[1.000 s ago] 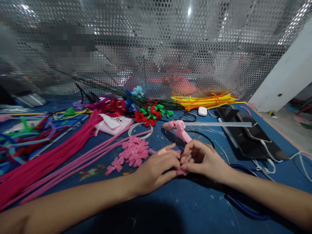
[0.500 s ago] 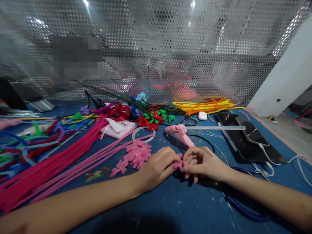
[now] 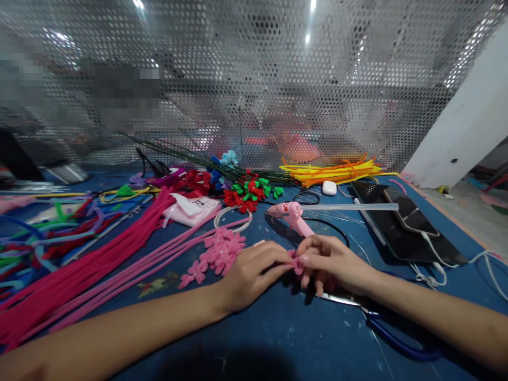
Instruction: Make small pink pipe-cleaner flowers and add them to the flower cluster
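A small pink pipe-cleaner piece (image 3: 296, 263) sits pinched between the fingertips of both hands, low over the blue table (image 3: 278, 333) near its middle. The left hand (image 3: 254, 272) closes on it from the left, fingers drawn together with their tips on the piece; the right hand (image 3: 331, 262) meets it from the right, thumb and forefinger nipped on the same bit, the other fingers curled under. Neither hand is nearer: the piece lies exactly where the fingertips meet, and its long axis is too hidden to tell. Directly beyond the right hand's knuckles lies a pink glue gun (image 3: 291, 216), its clear glue stick (image 3: 353, 207) pointing off to the right. Under the right wrist a pair of blue-handled scissors (image 3: 381, 323) lies flat, blades toward the hands. Just beyond the left hand's fingers is a cluster of pink flower shapes (image 3: 216, 254), and farther left long pink stems (image 3: 91, 264) fan across the table. Well to the right of the right hand, a phone (image 3: 410, 217) rests on a dark tablet (image 3: 400, 241). Nothing stands between the hands and the piece.
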The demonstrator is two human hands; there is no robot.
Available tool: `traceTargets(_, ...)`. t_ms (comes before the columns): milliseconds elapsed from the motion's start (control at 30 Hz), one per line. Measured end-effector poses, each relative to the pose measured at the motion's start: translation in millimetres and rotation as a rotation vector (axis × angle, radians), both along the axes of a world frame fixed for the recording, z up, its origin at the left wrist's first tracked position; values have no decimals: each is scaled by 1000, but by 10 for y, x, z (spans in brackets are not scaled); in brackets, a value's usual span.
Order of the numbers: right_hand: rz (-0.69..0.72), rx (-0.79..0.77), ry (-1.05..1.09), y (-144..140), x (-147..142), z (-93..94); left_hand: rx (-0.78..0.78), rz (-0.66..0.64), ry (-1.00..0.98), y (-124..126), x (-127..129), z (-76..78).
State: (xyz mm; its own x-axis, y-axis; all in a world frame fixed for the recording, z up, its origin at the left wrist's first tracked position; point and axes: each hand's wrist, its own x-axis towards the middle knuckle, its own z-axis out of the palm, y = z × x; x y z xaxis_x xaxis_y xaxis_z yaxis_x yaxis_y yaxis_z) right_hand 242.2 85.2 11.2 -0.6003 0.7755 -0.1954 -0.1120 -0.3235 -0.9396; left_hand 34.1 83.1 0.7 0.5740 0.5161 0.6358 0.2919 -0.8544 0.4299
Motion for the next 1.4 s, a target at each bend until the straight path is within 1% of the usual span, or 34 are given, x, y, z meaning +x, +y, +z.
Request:
traceTargets(67,109,-168,42,7,6,-8,91,-41,5,-6,-26,-4)
traceTargets(167,404,-393,63,20,41,-16,253,-50,60,-77,-43,13)
traceTargets(233,570,-464,63,22,67,-17,346,-16,100,-152,-33,29)
traceTargets(300,640,-492,63,18,83,-16,421,35,133,-219,-14,40)
traceTargets(367,636,-498,68,14,83,-15,473,60,143,-251,3,44)
traceTargets(500,510,-456,76,10,60,1,532,-16,142,-232,1,56)
traceTargets(567,444,-419,77,9,54,17,498,7,167,-216,-15,66)
traceTargets(633,397,-393,84,7,57,26,425,34,186,-198,-31,70)
traceTargets(700,358,-376,88,3,62,20,368,-9,174,-165,-39,61)
traceTargets(800,295,-339,86,-3,59,-12,335,-127,95,-87,-31,28)
traceTargets(867,241,-274,77,-8,41,-31,295,-149,37,-43,-17,3)
traceTargets(967,124,-88,40,-24,0,-36,153,-88,-6,-33,12,-8)
traceTargets(1033,50,73,-20,-46,-17,-33,-20,-9,-17,-57,38,14)
traceTargets(1100,-24,302,-129,-74,-11,-34,-241,85,-22,-89,70,52)
traceTargets(1133,-60,476,-208,-88,0,-36,-358,118,-17,-103,88,73)
traceTargets(1167,-95,694,-290,-101,17,-38,-474,138,-15,-114,106,92)
traceTargets(1200,-118,944,-367,-112,36,-38,-584,141,-19,-121,122,107)
traceTargets(1267,-95,1442,-498,-131,75,-24,-791,105,-37,-121,148,124)
traceTargets(1300,-62,1645,-549,-141,92,-9,-883,75,-45,-113,156,127)
traceTargets(1333,-29,1808,-593,-151,104,10,-963,43,-50,-101,160,129)
traceTargets(1400,27,2055,-669,-175,120,56,-1077,-20,-36,-64,159,134)
